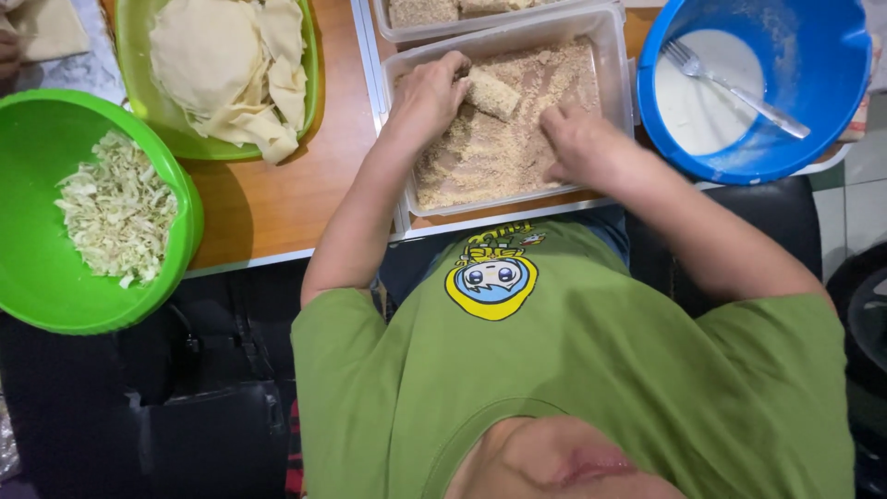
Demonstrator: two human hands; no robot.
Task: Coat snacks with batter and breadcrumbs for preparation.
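Head view: left hand (pixel 427 92) on crumbed roll (pixel 492 93), mid-tray (pixel 617 55).

Green short-sleeved T-shirt (pixel 591 370); round yellow-and-blue cartoon print (pixel 492 275) on chest. Arms bare below sleeves. No rings, watch visible.

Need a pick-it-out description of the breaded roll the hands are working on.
Start at the clear rectangular tub of breadcrumbs on the wooden table, left of the blue bucket. In its upper half, by the fingers of the left hand, lies the roll. It is the tub's only solid, crumb-coated block.
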